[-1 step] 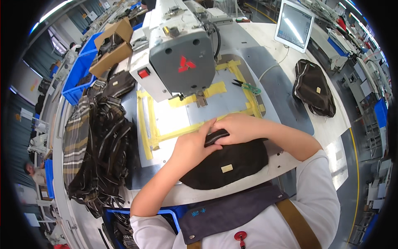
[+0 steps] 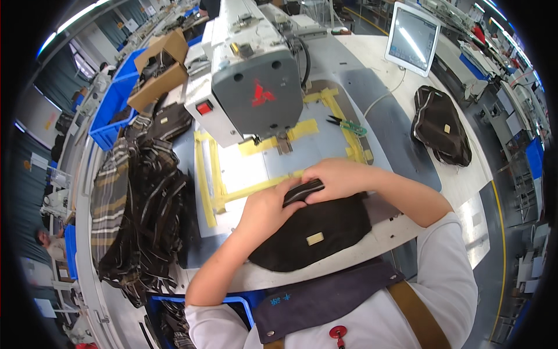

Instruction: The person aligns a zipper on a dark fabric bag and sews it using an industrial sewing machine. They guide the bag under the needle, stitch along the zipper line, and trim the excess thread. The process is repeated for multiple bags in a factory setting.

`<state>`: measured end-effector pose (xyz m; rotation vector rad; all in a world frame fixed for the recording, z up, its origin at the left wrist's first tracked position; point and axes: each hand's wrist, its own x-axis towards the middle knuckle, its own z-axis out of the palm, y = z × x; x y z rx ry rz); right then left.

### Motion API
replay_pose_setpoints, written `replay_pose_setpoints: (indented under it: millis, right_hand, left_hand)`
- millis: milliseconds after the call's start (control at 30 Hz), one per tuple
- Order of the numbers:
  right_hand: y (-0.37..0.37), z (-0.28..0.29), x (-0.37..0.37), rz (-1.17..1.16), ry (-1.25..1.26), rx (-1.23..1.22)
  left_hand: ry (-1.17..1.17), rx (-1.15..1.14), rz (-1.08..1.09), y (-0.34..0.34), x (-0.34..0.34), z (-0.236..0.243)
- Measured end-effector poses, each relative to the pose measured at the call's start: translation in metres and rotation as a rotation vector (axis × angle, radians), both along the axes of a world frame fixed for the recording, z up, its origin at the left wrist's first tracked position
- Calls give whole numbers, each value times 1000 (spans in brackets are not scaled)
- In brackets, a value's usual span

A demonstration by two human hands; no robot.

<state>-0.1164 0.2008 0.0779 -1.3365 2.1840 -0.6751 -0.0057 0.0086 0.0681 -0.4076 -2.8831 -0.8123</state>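
A dark fabric pouch with a small pale label lies at the near edge of the machine table. My left hand grips the left end of its zipped edge, with the thumb laid along the zip. From the other side my right hand pinches the same edge, fingers curled over it. The zip runs between both hands, and some fingertips are hidden behind the fabric. Beyond them stands the grey and white head of an industrial sewing machine, over a metal plate bordered with yellow tape.
Green-handled thread snips lie right of the plate. Another dark pouch rests farther right, below a tablet screen. Striped and dark fabric pieces are heaped on the left, near a blue crate and a cardboard box.
The pouch's lower edge sits slightly lower and farther left, and its zipped edge has turned a little between my hands. Both hands keep their hold. The whole view has shifted slightly.
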Motion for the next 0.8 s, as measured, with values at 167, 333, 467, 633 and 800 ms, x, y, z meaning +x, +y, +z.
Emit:
replay_pose_setpoints:
  millis: [167,333,467,633,800]
  right_hand:
    - [24,-30,-43,-317,-600,-142]
    - [23,-48,-64,-352,9,-328]
    - [-24,-43,-38,-61,203,-477]
    - [-17,-53,-40,-337,24,-437]
    - [-12,-78,-54,-450,-443,-431]
  left_hand:
    - [-125,312,274,-31,1,-22]
    - [-449,310,122,-19,-24,-21]
    - [69,205,-19,-14,-48,-22]
    - [-57,200,124,-4,-56,-30]
    - [5,402,218,1,-47,-47]
